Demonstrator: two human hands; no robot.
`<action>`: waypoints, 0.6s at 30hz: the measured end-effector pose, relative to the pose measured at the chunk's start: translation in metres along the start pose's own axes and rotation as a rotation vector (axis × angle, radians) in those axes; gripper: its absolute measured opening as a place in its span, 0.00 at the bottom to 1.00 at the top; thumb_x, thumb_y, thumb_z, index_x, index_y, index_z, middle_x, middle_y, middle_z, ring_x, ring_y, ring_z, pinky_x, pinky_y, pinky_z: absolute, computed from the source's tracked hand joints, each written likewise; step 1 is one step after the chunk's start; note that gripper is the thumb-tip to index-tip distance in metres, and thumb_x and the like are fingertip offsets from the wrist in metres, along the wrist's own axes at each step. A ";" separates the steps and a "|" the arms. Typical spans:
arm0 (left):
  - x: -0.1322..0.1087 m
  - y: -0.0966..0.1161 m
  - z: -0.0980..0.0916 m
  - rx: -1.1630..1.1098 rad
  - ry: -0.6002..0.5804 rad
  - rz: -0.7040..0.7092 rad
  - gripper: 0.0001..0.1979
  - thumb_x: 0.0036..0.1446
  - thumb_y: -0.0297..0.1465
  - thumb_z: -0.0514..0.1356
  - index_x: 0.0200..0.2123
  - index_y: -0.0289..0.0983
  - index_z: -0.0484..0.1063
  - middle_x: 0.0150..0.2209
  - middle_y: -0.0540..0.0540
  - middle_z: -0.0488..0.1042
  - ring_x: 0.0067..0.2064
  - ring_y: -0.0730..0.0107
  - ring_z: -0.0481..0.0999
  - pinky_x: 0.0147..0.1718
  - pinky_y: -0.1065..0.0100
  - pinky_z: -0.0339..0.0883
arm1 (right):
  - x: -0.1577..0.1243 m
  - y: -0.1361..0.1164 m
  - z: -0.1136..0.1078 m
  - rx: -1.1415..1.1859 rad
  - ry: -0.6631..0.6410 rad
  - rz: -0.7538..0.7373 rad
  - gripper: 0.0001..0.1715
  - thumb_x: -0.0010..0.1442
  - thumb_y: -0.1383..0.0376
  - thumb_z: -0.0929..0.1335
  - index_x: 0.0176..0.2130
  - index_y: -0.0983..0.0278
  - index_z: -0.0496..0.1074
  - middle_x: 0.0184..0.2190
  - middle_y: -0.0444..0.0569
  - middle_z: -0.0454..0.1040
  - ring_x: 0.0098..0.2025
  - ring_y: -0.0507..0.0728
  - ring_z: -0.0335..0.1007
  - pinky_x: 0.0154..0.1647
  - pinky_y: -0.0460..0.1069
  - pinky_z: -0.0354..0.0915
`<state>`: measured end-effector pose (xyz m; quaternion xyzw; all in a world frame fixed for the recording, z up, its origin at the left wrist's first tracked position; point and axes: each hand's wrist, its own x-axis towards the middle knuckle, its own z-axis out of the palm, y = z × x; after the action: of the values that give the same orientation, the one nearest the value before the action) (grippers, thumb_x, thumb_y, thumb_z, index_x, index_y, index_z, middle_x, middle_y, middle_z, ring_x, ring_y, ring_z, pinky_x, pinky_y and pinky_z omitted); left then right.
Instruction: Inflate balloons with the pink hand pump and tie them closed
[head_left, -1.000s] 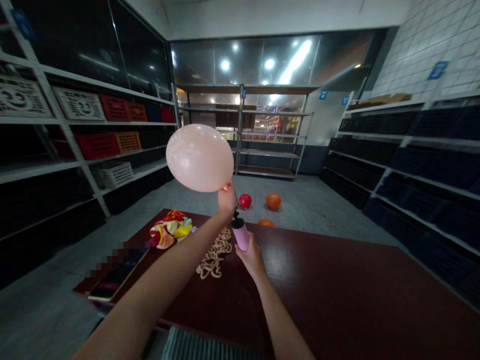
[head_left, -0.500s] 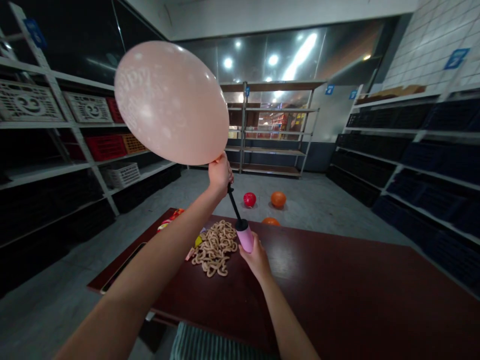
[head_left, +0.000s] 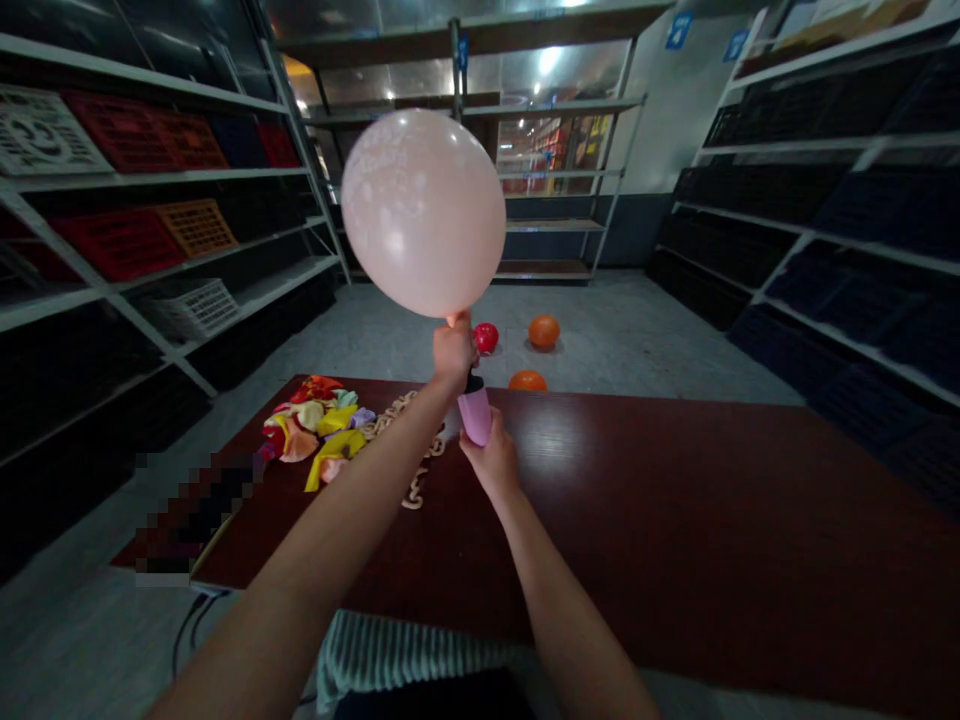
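Observation:
A large pale pink balloon [head_left: 424, 210] with faint printed lettering stands inflated above the table. My left hand [head_left: 454, 350] is closed around its neck, at the top end of a hand balloon pump [head_left: 475, 416] with a pink body and black cap. The nozzle is hidden inside that fist. My right hand [head_left: 491, 455] grips the pink body from below, and little of the black rod shows between the hands. Left of the pump, tan twisted balloons [head_left: 412, 495] lie in a pile, partly behind my left forearm. Flat coloured balloons [head_left: 330, 420] are heaped beyond them.
The dark red table [head_left: 637, 500] spans the front. On the floor behind it are a red balloon [head_left: 486, 338], an orange balloon [head_left: 544, 332] and another orange balloon [head_left: 528, 381]. Shelves with crates [head_left: 112, 245] line both sides. A blurred patch [head_left: 202, 510] covers the table's left end.
The pump has been pushed together: my hands are closer and the black rod is mostly gone from sight. The balloon sits lower and further right in view, and the camera has tilted down.

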<state>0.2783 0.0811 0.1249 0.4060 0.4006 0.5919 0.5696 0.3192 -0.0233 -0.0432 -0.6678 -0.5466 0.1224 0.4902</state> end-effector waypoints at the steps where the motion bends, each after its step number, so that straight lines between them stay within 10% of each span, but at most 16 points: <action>1: 0.000 -0.006 -0.004 0.024 -0.001 0.019 0.25 0.66 0.36 0.55 0.18 0.40 0.53 0.11 0.55 0.53 0.11 0.78 0.53 0.12 0.71 0.44 | 0.000 0.000 -0.001 -0.004 0.002 -0.007 0.30 0.57 0.56 0.70 0.56 0.59 0.64 0.44 0.52 0.80 0.43 0.65 0.80 0.42 0.54 0.73; 12: -0.010 0.022 -0.047 -0.158 0.079 -0.019 0.24 0.69 0.36 0.51 0.20 0.40 0.48 0.11 0.57 0.47 0.12 0.78 0.47 0.13 0.71 0.43 | 0.000 -0.013 -0.008 -0.085 -0.106 -0.125 0.31 0.55 0.61 0.72 0.57 0.57 0.66 0.49 0.49 0.79 0.47 0.62 0.78 0.46 0.54 0.72; 18: -0.017 0.071 -0.057 -0.214 0.040 0.128 0.24 0.68 0.37 0.53 0.20 0.41 0.50 0.11 0.56 0.47 0.12 0.77 0.49 0.13 0.70 0.44 | -0.005 -0.012 -0.009 -0.087 -0.067 -0.184 0.31 0.56 0.60 0.71 0.58 0.56 0.65 0.53 0.49 0.77 0.50 0.63 0.78 0.48 0.54 0.73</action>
<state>0.2006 0.0612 0.1707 0.3557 0.3194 0.6745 0.5626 0.3163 -0.0331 -0.0318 -0.6309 -0.6267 0.0751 0.4512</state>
